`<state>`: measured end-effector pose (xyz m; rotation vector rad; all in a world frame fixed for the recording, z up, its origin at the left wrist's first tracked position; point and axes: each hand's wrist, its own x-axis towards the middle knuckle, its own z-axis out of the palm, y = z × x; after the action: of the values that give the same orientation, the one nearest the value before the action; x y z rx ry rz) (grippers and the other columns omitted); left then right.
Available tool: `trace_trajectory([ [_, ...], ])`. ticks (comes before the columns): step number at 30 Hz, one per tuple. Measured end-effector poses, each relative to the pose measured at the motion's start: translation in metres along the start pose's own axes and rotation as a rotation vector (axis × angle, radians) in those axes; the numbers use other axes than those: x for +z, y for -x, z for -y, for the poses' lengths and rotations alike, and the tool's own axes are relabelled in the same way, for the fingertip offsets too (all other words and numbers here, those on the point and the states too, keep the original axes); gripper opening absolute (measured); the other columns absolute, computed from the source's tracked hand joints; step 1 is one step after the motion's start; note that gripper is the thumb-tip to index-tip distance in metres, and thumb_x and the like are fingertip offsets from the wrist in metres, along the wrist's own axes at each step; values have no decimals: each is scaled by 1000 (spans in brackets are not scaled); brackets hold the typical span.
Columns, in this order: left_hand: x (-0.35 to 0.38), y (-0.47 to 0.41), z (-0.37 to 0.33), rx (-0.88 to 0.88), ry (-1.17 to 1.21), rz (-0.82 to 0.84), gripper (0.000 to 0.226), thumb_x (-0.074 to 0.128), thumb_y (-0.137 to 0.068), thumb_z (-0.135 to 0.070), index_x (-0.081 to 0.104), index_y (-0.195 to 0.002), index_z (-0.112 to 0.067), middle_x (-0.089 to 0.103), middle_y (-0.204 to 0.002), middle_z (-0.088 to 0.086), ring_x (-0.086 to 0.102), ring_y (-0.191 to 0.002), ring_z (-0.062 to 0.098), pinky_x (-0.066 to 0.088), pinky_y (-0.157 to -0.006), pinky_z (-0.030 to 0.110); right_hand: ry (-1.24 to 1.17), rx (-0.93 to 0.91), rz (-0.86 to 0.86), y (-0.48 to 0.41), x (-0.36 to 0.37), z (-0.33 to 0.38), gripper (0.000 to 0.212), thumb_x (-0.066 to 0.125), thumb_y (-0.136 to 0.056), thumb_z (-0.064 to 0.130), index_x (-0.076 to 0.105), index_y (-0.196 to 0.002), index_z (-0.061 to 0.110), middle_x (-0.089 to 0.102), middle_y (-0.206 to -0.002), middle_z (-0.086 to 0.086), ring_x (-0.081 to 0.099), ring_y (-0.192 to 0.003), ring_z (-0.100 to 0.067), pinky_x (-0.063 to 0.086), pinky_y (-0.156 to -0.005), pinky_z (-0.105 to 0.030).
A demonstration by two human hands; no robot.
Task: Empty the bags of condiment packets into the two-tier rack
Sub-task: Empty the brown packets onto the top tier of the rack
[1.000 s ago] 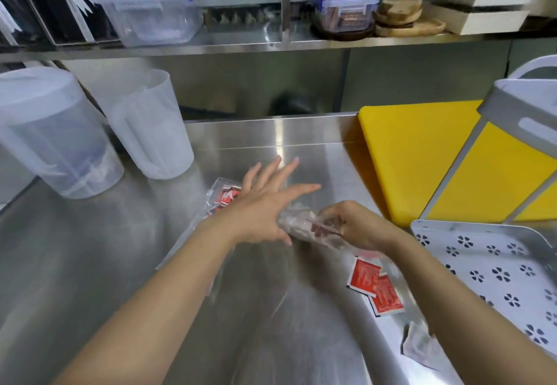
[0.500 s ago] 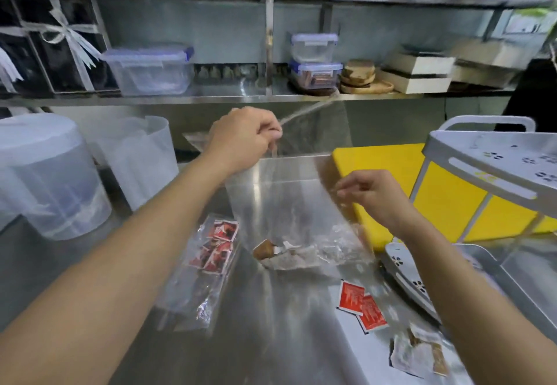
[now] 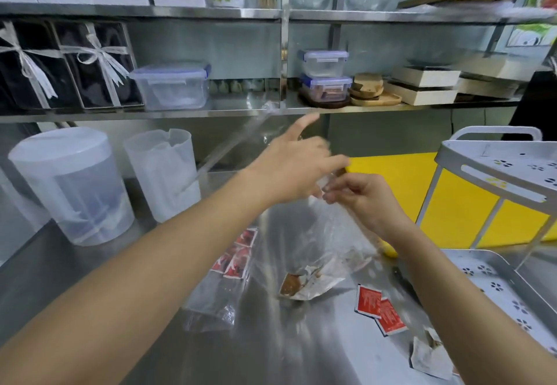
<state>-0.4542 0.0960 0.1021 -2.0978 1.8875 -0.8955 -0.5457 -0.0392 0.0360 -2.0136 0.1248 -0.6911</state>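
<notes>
Right hand (image 3: 366,200): my fingers pinched on the clear bag's (image 3: 328,243) top.
Left hand (image 3: 297,167): just beside, fingers spread apart.
Packets (image 3: 304,283): below, inside the bag.

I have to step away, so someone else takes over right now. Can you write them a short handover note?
Right hand: grip pinched on the top of the clear bag, which hangs with brown packets at its bottom.
Left hand: fingers spread at the bag's mouth, no firm hold.
Second bag of red packets lies on the counter; two loose red packets lie nearby.
Rack: both tiers look bare where visible.
Left: empty both bags into it.
</notes>
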Motion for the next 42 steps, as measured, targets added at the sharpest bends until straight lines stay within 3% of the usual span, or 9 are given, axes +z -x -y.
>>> trace_trajectory([
  [1, 1, 0, 2, -40, 66, 49, 14, 59, -83, -29, 58, -97, -27, 64, -84, -6, 62, -102, 18, -2, -115, 44, -8, 9, 8, 3, -1, -1, 11, 67, -76, -4, 68, -84, 2, 65, -67, 1, 59, -56, 5, 47, -62, -6],
  [4, 4, 7, 12, -186, 247, 41, 25, 52, -88, -21, 52, -64, -25, 56, -63, -13, 60, -74, 12, 12, -109, 37, 57, 96, 70, 14, -11, -14, 15, 70, -76, 4, 67, -82, 17, 69, -79, 3, 64, -71, 2, 48, -65, -6],
  [10, 12, 16, 24, -232, 253, -3, 18, 56, -87, -32, 65, -75, -22, 72, -84, -9, 58, -80, 16, 29, -90, 32, 300, 410, 125, 43, -20, -63, 14, 70, -78, 8, 71, -89, 1, 72, -95, -18, 66, -85, -23, 51, -75, -24],
  [13, 13, 23, 31, -300, 299, 6, 16, 58, -86, -32, 68, -79, -22, 72, -85, -8, 61, -84, 20, 31, -89, 32, 289, 394, 62, 46, -20, -63, 9, 69, -78, 5, 71, -84, -2, 72, -90, -21, 61, -67, -8, 43, -55, -5],
  [21, 8, 57, 69, -632, 544, -57, 6, 68, -78, -30, 69, -77, -25, 67, -73, -5, 60, -83, 22, 40, -88, 36, 373, 16, -329, 21, -33, -2, 5, 69, -78, 15, 73, -76, 14, 65, -66, 2, 58, -59, -9, 41, -57, -6],
  [25, 20, 72, 67, -676, 591, 64, 9, 67, -80, -25, 65, -72, -27, 70, -78, -4, 62, -88, 21, 41, -97, 42, 632, 32, -126, 11, -31, 8, 9, 67, -80, 18, 73, -77, 12, 72, -72, -8, 65, -70, -25, 50, -65, -34],
  [28, 30, 74, 61, -712, 582, -8, 10, 64, -83, -27, 64, -73, -28, 66, -76, -7, 59, -88, 21, 38, -98, 39, 626, -49, -256, 9, -33, 5, 12, 66, -81, 18, 74, -81, 9, 74, -80, -12, 64, -77, -30, 51, -68, -39],
  [35, 41, 69, 55, -677, 496, -49, 12, 60, -85, -27, 63, -74, -26, 53, -62, -19, 51, -81, 17, 26, -93, 30, 619, 26, -201, 11, -36, 3, 11, 68, -80, 18, 73, -80, 8, 73, -82, -14, 62, -79, -31, 51, -70, -42],
  [42, 40, 43, 29, -550, 410, -37, 28, 62, -79, -35, 51, -103, -25, 63, -98, -5, 56, -97, 20, 24, -98, 37, 564, 11, -212, 21, -41, 9, 9, 69, -79, 15, 73, -79, 7, 73, -82, -14, 61, -78, -29, 50, -71, -42],
])
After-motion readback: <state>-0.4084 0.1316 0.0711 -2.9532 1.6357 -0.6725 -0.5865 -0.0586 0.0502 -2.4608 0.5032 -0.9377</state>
